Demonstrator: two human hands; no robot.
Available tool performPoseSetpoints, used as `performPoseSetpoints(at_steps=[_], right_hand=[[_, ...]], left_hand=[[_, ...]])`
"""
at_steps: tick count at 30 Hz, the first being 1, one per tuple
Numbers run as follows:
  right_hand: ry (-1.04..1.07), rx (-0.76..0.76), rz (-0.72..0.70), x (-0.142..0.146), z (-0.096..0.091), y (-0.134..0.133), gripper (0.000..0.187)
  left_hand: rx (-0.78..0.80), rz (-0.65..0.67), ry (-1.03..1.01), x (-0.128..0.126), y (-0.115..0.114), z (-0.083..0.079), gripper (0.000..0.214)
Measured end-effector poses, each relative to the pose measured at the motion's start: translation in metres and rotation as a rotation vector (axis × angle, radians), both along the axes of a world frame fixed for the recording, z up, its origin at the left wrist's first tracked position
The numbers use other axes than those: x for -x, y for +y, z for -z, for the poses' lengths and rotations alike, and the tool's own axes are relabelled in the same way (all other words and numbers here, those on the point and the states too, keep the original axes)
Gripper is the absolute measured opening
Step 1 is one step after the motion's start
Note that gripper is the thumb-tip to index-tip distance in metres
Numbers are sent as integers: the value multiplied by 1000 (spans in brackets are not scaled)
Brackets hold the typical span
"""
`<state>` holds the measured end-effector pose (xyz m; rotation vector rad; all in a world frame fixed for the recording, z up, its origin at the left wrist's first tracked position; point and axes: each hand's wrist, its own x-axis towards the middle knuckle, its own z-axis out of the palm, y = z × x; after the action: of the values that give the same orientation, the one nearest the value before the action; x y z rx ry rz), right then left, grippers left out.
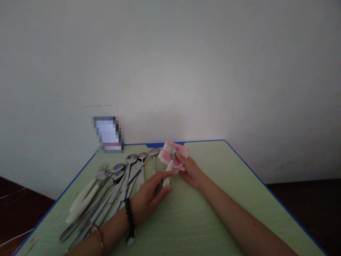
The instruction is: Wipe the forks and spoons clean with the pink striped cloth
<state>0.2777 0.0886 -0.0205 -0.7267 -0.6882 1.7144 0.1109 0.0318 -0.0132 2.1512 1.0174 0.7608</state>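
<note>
My left hand (154,188) is closed around the white handle of a fork (168,174), which points up and away. Its metal head lies against a folded pink-and-white cloth (166,155), and its tines are hard to make out. Fingers of my right hand (189,169) grip the cloth, with the thumb pressed on top next to the fork's metal end. To the left, under and beside my left forearm, lies a spread of metal cutlery, including a long-handled spoon (131,158) and two white-handled forks (84,199).
The green table (202,220) has a blue edge and stands against a pale wall (186,71). A blurred-out, phone-like screen (108,133) leans at the back left corner. White cables (16,237) run over the dark floor at left.
</note>
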Motion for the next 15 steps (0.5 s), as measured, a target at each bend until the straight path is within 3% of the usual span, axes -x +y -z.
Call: performPoseSetpoints(at_steps=[8, 15], right_hand=[[-27, -46, -115, -2, 0, -3, 26], [-146, -122, -120, 1, 1, -6, 27]], left_hand=[[-7, 31, 45, 0, 2, 3, 41], [-19, 67, 129, 0, -1, 3, 43]])
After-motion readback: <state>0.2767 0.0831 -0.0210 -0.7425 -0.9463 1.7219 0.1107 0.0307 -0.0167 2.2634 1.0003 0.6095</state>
